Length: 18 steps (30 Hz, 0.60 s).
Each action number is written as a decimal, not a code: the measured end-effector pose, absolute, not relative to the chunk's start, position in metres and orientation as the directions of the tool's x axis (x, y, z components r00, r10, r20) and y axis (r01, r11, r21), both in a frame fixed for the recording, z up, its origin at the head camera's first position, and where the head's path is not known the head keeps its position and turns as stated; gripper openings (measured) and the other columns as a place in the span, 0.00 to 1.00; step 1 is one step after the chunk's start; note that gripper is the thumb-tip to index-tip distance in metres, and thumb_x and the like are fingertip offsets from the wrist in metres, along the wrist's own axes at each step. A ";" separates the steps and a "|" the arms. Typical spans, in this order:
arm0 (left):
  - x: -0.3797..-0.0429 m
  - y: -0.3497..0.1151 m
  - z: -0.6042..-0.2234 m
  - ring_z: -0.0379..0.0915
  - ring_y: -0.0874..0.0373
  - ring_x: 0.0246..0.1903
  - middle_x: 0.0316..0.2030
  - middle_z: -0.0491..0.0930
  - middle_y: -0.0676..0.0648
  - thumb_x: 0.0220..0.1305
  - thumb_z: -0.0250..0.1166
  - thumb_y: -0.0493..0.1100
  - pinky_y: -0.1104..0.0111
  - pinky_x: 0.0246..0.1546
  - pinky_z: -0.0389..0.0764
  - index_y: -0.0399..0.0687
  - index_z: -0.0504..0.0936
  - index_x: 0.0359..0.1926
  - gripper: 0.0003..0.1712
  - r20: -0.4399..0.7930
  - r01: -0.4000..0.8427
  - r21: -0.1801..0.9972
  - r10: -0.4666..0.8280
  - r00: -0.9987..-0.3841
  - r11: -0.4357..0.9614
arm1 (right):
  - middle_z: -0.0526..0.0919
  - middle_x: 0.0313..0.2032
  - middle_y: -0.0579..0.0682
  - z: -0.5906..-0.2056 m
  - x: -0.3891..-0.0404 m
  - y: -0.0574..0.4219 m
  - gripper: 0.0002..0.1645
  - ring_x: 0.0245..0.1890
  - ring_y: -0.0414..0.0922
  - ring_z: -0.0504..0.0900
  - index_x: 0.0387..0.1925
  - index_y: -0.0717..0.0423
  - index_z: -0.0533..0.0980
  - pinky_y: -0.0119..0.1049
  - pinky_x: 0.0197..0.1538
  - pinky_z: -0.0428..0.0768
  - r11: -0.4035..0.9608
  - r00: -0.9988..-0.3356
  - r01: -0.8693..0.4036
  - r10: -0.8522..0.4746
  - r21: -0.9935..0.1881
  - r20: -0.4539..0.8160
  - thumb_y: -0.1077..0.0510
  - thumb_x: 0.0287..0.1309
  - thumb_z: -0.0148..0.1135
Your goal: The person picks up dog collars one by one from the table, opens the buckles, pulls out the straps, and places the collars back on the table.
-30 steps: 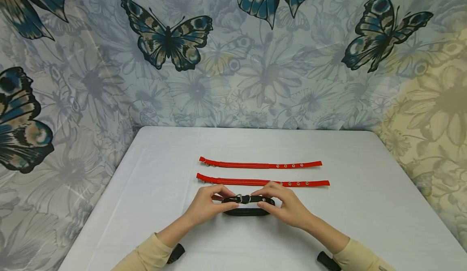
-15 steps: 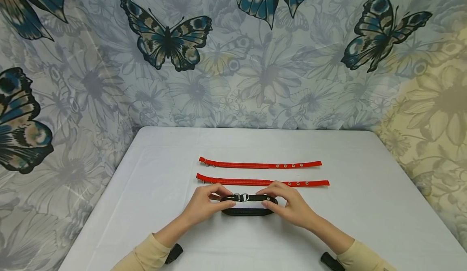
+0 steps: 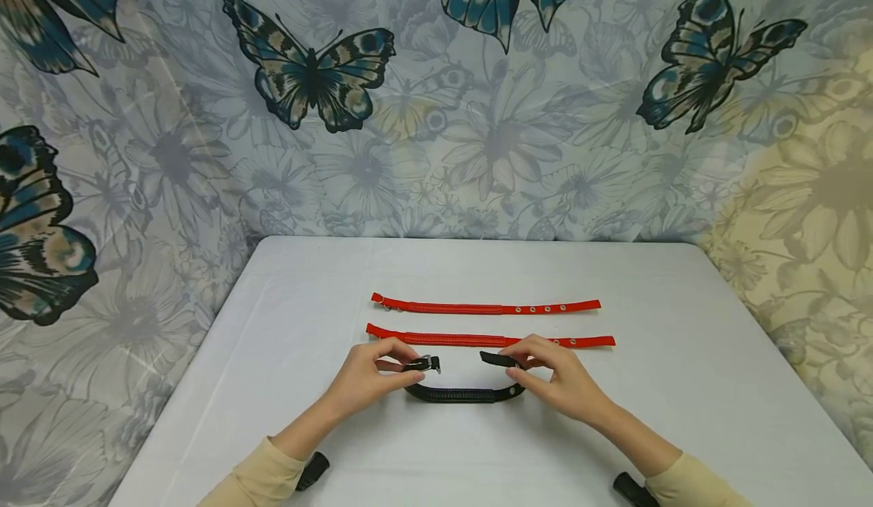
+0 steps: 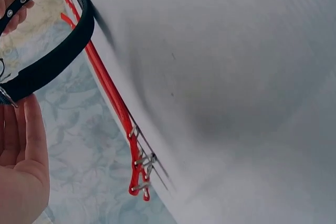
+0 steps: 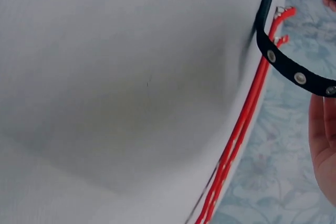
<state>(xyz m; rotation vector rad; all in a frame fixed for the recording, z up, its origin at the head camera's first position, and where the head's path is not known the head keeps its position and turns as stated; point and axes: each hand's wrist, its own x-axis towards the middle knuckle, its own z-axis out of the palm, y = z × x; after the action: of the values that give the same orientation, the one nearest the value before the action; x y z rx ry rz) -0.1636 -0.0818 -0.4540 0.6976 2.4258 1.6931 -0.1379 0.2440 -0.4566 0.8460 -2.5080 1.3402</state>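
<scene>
A black collar (image 3: 457,395) with metal eyelets curves between my two hands, its ends apart in the head view. My left hand (image 3: 371,377) pinches the buckle end, where a metal buckle (image 3: 428,364) shows past the fingertips. The strap's plain tip (image 3: 495,358) sticks out from the fingers of my right hand (image 3: 558,374), which pinches the eyelet end. In the right wrist view several eyelets (image 5: 300,78) run along the band toward the right fingers. The left wrist view shows the thicker padded part (image 4: 58,59) bowing away from the left fingers.
Two red collars lie straight and parallel behind the hands: the farther collar (image 3: 470,309) and the nearer collar (image 3: 450,339), partly covered by the right hand. They rest on a white table (image 3: 307,280). A butterfly-patterned cloth (image 3: 505,151) hangs behind the table.
The black collar's ends have come apart: its strap tip is out of the buckle. My left hand has moved left and my right hand right. The red collars have stayed put.
</scene>
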 end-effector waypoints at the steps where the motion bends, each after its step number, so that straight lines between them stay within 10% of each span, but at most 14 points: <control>1: -0.164 -0.083 -0.453 0.80 0.55 0.38 0.38 0.84 0.48 0.52 0.74 0.34 0.66 0.42 0.83 0.42 0.84 0.39 0.12 0.173 0.309 0.911 0.427 -0.888 0.273 | 0.82 0.39 0.40 -0.456 -0.138 0.246 0.18 0.37 0.38 0.81 0.47 0.47 0.80 0.37 0.42 0.84 0.434 -0.829 -0.549 -0.390 -0.714 0.401 0.65 0.55 0.70; 18: -0.172 -0.109 -0.447 0.76 0.61 0.41 0.41 0.82 0.57 0.56 0.68 0.31 0.67 0.41 0.82 0.49 0.82 0.49 0.19 0.229 0.490 0.808 0.591 -0.773 0.328 | 0.84 0.39 0.54 -0.429 -0.131 0.305 0.12 0.39 0.43 0.84 0.43 0.55 0.78 0.31 0.44 0.82 0.420 -0.891 -0.410 -0.373 -0.810 0.258 0.66 0.57 0.68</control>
<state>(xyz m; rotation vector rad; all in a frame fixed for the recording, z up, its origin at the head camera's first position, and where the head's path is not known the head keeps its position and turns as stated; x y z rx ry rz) -0.1719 -0.1088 -0.4470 1.0109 2.4708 1.4435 -0.1306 0.3054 -0.4289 0.7217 -2.6150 1.5086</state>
